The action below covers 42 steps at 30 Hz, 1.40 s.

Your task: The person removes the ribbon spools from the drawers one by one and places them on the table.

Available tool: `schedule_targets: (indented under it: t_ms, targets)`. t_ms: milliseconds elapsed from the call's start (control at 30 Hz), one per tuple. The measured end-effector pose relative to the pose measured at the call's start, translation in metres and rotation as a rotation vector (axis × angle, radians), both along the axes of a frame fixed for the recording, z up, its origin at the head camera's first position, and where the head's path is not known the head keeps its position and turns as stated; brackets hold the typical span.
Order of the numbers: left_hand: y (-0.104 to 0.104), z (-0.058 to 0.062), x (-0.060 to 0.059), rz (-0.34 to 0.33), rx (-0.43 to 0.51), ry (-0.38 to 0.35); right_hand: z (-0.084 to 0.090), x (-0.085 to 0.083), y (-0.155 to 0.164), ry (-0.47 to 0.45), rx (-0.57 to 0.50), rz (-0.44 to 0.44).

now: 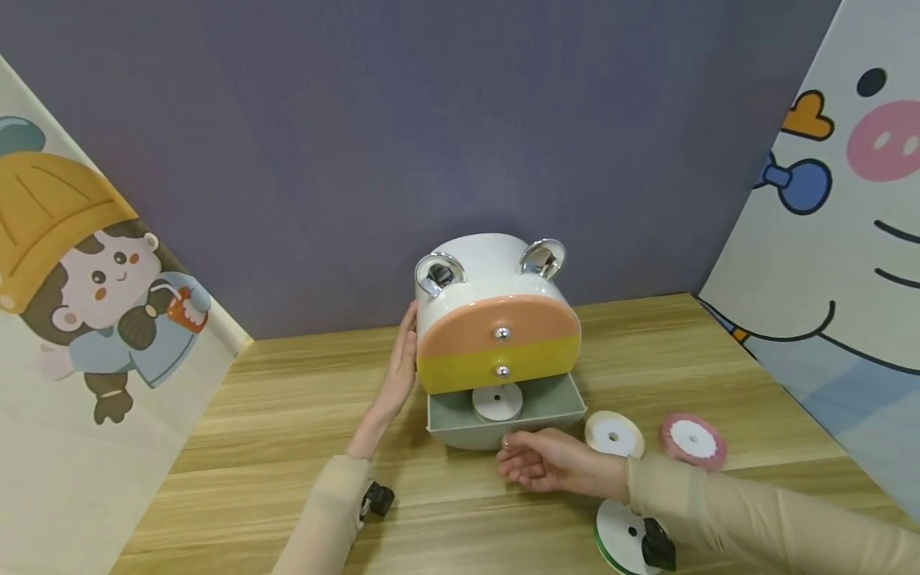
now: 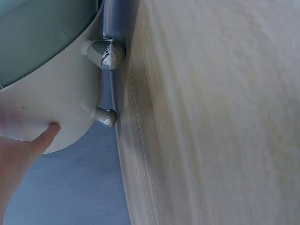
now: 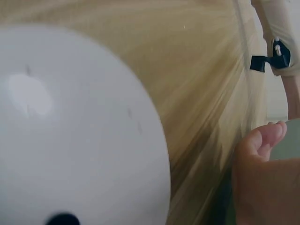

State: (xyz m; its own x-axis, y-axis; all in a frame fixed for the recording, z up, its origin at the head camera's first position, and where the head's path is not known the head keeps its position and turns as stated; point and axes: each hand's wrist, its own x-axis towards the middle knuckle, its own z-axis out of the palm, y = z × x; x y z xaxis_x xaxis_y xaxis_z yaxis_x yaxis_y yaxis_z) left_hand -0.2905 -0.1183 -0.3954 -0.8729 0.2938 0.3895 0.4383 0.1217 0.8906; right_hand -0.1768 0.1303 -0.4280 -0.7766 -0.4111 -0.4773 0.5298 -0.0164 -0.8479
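A small rounded storage box (image 1: 496,319) with two silvery ears has orange and yellow drawers shut and its grey bottom drawer (image 1: 460,434) pulled out. Inside that drawer lies a white spool (image 1: 497,399). My left hand (image 1: 398,371) rests with extended fingers against the box's left side; in the left wrist view, one finger (image 2: 46,138) touches the white wall. At the front of the grey drawer, my right hand (image 1: 542,461) has curled fingers and pinches the drawer knob, which the fingertips mostly hide. The right wrist view shows this hand (image 3: 262,164) beside the grey front.
Right of the drawer lie a cream ribbon spool (image 1: 613,436) and a pink ribbon spool (image 1: 693,441). A green-edged spool (image 1: 624,537) lies under the right forearm. Behind the box stands a dark grey-blue wall (image 1: 460,120), with printed panels on both sides.
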Motion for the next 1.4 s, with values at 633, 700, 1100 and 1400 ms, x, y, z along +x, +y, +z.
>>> schedule_targets:
  t_ms: [633,700,1100,1400]
  targets:
    - [-0.001,-0.002,-0.001,0.008,0.011,0.010,-0.001,0.033,-0.004,-0.032,-0.019,0.028]
    - [-0.001,-0.002,0.000,0.007,0.005,0.006,-0.002,0.037,-0.004,-0.030,-0.031,0.028]
    - [0.000,-0.001,-0.001,-0.015,0.025,-0.014,-0.001,0.057,-0.008,-0.022,-0.046,0.056]
    - [-0.001,-0.002,-0.002,-0.018,0.021,-0.010,0.061,0.047,0.004,0.270,-0.083,0.380]
